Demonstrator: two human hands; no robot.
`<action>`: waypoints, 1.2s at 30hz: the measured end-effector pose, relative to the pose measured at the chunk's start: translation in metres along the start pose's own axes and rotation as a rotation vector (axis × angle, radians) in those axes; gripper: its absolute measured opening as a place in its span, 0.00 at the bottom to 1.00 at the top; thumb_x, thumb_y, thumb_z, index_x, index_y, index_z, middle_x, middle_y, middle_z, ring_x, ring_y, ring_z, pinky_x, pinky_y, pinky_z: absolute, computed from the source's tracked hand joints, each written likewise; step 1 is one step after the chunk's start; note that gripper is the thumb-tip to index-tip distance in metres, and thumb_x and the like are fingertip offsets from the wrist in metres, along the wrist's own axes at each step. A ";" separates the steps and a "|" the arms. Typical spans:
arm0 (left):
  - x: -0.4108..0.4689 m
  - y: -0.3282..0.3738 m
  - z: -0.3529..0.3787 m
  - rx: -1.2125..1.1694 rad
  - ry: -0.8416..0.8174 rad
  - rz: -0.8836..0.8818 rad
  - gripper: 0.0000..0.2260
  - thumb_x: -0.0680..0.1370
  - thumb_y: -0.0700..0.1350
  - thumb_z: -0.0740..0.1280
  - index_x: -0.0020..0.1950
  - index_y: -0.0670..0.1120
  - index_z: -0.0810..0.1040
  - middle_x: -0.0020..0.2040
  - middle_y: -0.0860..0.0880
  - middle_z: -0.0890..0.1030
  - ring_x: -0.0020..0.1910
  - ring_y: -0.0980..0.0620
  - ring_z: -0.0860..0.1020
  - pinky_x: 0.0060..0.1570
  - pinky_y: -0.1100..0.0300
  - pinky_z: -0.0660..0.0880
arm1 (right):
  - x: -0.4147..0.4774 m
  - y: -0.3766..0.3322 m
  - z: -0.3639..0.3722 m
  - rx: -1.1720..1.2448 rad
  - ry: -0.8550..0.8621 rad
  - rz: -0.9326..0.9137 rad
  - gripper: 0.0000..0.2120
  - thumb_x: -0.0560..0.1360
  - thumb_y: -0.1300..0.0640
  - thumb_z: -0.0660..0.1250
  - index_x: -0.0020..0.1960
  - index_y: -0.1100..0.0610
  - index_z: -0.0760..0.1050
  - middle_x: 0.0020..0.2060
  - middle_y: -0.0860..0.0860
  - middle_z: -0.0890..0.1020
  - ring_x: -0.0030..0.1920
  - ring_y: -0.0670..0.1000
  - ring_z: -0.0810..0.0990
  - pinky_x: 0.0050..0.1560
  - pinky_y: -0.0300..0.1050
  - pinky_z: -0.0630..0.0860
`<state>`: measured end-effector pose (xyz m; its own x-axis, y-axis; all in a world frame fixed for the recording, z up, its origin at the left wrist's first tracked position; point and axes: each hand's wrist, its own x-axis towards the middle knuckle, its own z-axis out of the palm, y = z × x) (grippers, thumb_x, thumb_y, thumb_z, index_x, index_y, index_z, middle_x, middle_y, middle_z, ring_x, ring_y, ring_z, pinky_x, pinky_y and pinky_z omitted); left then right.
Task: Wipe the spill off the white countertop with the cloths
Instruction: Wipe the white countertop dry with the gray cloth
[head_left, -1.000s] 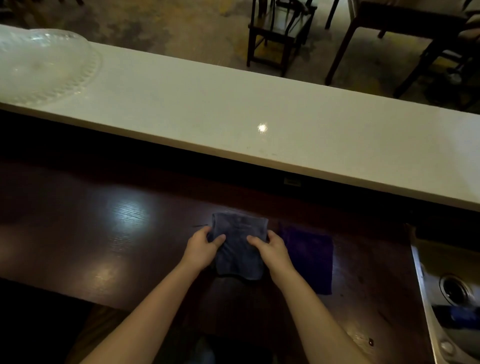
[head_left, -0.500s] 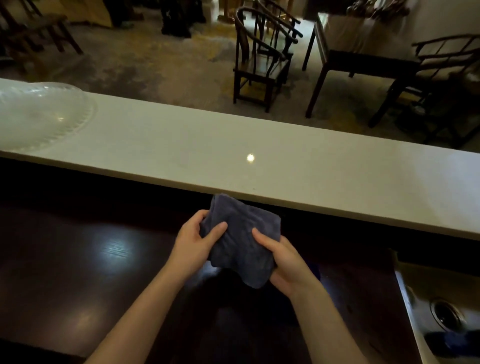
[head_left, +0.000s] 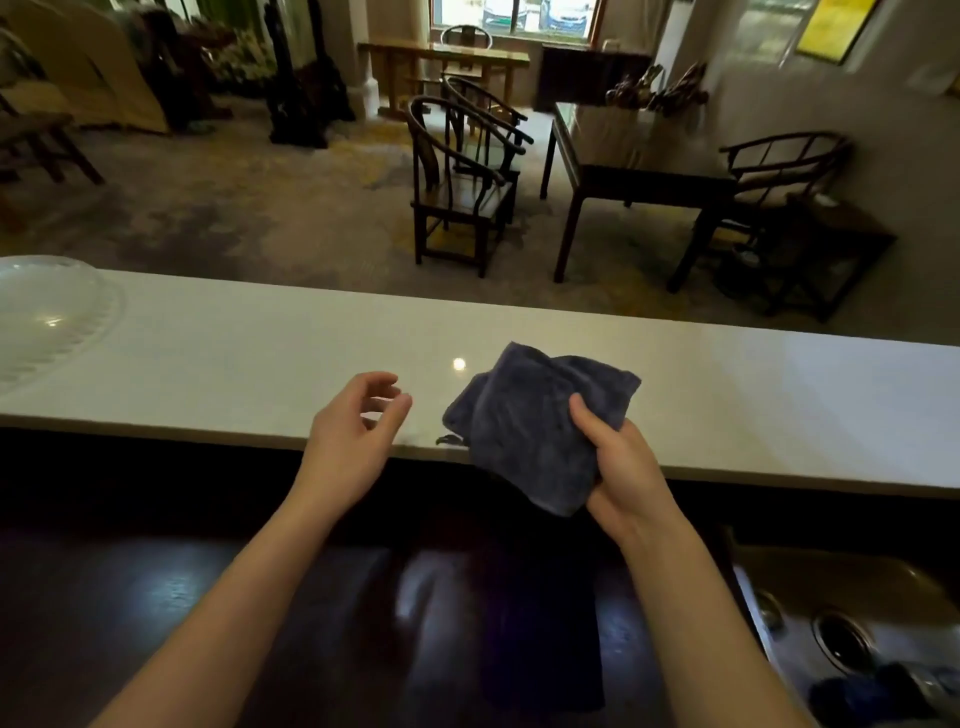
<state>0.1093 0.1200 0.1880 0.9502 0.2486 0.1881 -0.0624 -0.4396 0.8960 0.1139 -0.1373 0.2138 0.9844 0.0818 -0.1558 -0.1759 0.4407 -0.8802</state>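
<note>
My right hand (head_left: 621, 462) grips a folded grey-blue cloth (head_left: 535, 421) by its lower right edge. The cloth hangs over the near edge of the long white countertop (head_left: 753, 395), its upper part above the surface. My left hand (head_left: 356, 431) is to the left of the cloth, fingers loosely curled and apart, holding nothing, over the counter's near edge. A second, dark purple cloth (head_left: 540, 639) lies on the dark wooden lower counter (head_left: 156, 597) below my arms. A small bright light reflection shows on the white top; I cannot make out a spill.
A clear glass dish (head_left: 47, 317) sits on the countertop's far left. A metal sink (head_left: 852, 623) with a drain is at the lower right. Beyond the counter stand dark wooden chairs (head_left: 462, 182) and a table (head_left: 639, 171).
The grey-blue cloth was lifted from the lower wooden counter up to the white countertop. My left hand let go of it; only my right hand holds it now. The view tilted upward.
</note>
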 end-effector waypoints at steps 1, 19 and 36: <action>0.003 -0.007 -0.002 0.117 0.014 0.007 0.12 0.78 0.51 0.68 0.61 0.52 0.77 0.56 0.54 0.82 0.55 0.56 0.80 0.53 0.58 0.75 | 0.003 -0.007 -0.007 -0.035 0.052 -0.037 0.10 0.82 0.56 0.65 0.61 0.56 0.81 0.55 0.53 0.88 0.57 0.53 0.86 0.52 0.46 0.84; 0.010 -0.055 -0.029 0.854 -0.070 -0.007 0.26 0.77 0.61 0.65 0.68 0.45 0.76 0.71 0.42 0.75 0.70 0.41 0.71 0.69 0.45 0.67 | 0.054 0.014 -0.097 -1.849 0.326 -0.066 0.30 0.84 0.49 0.55 0.82 0.57 0.51 0.82 0.60 0.53 0.82 0.62 0.48 0.80 0.59 0.45; 0.010 -0.059 -0.030 0.924 -0.100 0.037 0.30 0.70 0.59 0.75 0.66 0.43 0.78 0.68 0.40 0.78 0.65 0.39 0.76 0.62 0.44 0.74 | 0.062 0.112 0.073 -1.785 -0.166 -0.366 0.33 0.82 0.50 0.56 0.83 0.53 0.47 0.83 0.60 0.47 0.82 0.63 0.41 0.80 0.61 0.37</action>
<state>0.1135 0.1748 0.1493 0.9770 0.1642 0.1364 0.1341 -0.9692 0.2065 0.1547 -0.0176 0.1377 0.9379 0.3386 0.0753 0.3466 -0.9058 -0.2438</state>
